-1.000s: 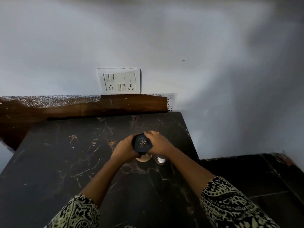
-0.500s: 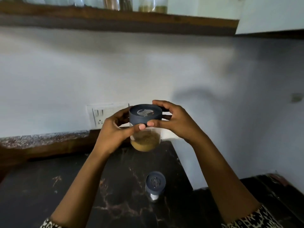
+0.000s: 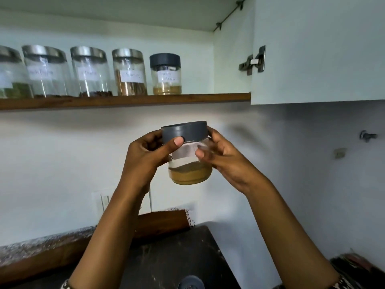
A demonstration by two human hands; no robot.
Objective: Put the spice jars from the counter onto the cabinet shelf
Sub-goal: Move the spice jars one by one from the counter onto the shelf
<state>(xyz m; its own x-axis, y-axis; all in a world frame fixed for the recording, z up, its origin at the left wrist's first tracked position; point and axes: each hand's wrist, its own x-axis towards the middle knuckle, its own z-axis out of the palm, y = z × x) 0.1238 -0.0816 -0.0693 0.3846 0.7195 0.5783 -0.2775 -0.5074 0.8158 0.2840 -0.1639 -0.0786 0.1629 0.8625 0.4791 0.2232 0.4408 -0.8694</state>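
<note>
A glass spice jar [image 3: 190,172] with a dark grey lid and tan powder in its bottom hangs in mid-air below the cabinet shelf [image 3: 125,100]. My left hand [image 3: 145,157] grips its left side, thumb on the lid. My right hand [image 3: 223,159] holds its right side. On the shelf stands a like jar with a grey lid [image 3: 166,74] beside several steel-lidded glass jars [image 3: 129,73]. Another grey-lidded jar [image 3: 191,283] remains on the dark counter [image 3: 173,257], cut off by the bottom edge.
The open cabinet door [image 3: 318,49] with its hinge [image 3: 253,61] hangs at the right. Bare shelf lies between the grey-lidded jar and the cabinet's side wall. A switch plate [image 3: 102,200] sits on the wall behind my left forearm.
Both hands have lifted the jar from the counter up toward the shelf. The view has tilted upward, bringing the shelf and its jars into sight.
</note>
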